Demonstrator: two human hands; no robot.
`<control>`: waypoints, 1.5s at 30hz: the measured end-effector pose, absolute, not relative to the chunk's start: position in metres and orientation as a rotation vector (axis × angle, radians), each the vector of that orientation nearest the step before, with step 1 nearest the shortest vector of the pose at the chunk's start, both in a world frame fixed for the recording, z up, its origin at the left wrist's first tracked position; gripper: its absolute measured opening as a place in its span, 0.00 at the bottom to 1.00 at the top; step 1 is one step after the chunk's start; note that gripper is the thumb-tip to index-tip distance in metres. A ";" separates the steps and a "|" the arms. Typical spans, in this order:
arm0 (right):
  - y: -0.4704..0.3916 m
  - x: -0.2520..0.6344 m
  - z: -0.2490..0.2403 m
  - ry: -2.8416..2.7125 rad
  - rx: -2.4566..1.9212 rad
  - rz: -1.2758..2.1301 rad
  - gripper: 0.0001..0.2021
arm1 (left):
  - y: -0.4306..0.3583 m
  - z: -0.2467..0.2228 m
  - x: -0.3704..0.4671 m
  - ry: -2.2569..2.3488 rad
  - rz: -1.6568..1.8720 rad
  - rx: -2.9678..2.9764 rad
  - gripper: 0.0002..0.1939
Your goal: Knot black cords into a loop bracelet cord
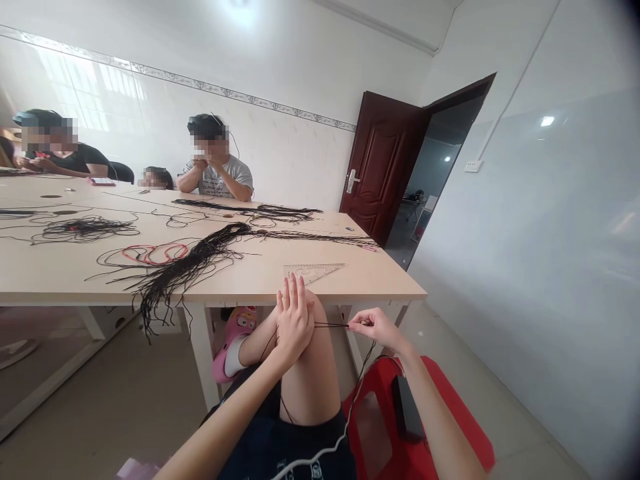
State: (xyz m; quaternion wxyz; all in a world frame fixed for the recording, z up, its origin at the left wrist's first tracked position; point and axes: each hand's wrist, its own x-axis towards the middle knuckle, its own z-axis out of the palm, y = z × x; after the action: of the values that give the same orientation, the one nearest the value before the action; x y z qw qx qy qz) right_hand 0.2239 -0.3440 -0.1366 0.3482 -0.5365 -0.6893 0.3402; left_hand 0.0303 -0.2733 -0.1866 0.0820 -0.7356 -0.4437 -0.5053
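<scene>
My left hand [295, 317] lies flat over my raised knee, its fingers stretched out and pointing toward the table. Thin black cord [331, 325] comes from under that hand and runs straight across to my right hand [376, 329]. The thumb and fingers of the right hand pinch the cord beside the knee. Loose strands of it trail down from both hands; what lies beneath my left palm is hidden. Just beyond my left fingertips, a clear set square [320, 271] rests at the table's front edge.
Black cord bundles [197, 257] and a red cord [155, 253] lie on the table [260, 283]; one bundle hangs over the edge. A red stool [440, 413] carrying a black box [407, 407] stands at my right. People [220, 170] sit across the table. An open door [383, 160] is behind.
</scene>
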 end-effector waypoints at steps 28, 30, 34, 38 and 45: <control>-0.345 0.233 -0.155 -1.770 -1.400 0.919 0.12 | -0.307 -0.247 0.020 -0.953 -1.187 -2.148 0.36; -0.346 0.233 -0.158 -1.764 -1.408 0.925 0.12 | -0.313 -0.257 0.022 -0.945 -1.182 -2.137 0.37; -0.348 0.234 -0.162 -1.752 -1.416 0.936 0.11 | -0.319 -0.269 0.023 -0.938 -1.155 -2.132 0.39; -0.350 0.234 -0.163 -1.747 -1.417 0.945 0.11 | -0.324 -0.280 0.022 -0.929 -1.112 -2.148 0.39; -0.350 0.234 -0.166 -1.760 -1.416 0.973 0.09 | -0.340 -0.305 0.005 -0.795 -0.949 -2.266 0.37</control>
State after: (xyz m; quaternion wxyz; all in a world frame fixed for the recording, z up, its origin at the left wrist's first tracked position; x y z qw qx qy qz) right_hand 0.2342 -0.3501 -0.1662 0.3345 -0.5427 -0.6742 0.3728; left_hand 0.0051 -0.3399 -0.3052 0.2761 -0.8434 -0.2959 -0.3534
